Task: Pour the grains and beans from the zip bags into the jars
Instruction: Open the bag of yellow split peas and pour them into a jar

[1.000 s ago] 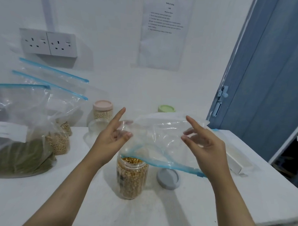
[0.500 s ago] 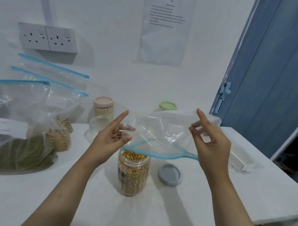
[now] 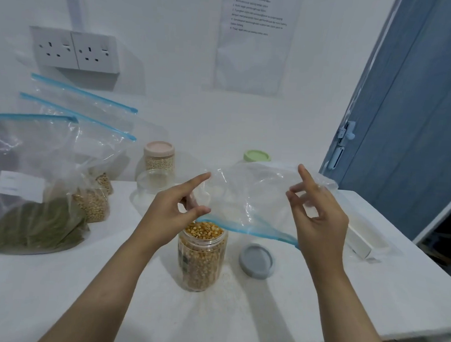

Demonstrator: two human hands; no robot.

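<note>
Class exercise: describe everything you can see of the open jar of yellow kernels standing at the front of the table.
The jar is a clear, plastic-looking cylinder standing upright on the white table, lid off, filled to the brim with yellow corn-like kernels. A dark patch, perhaps a label, shows on its left side. A grey lid lies flat to its right, apart. The empty zip bag is held just above its mouth; whether it touches cannot be told.

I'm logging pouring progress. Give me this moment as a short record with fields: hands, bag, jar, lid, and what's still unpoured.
left hand: pinches the empty zip bag
right hand: pinches the bag's other end
bag: clear, upturned, blue zip edge low, held above the jar
jar: open, yellow kernels up to the rim
grey lid: flat on the table, right of the jar
unpoured: filled bags at the left
</note>
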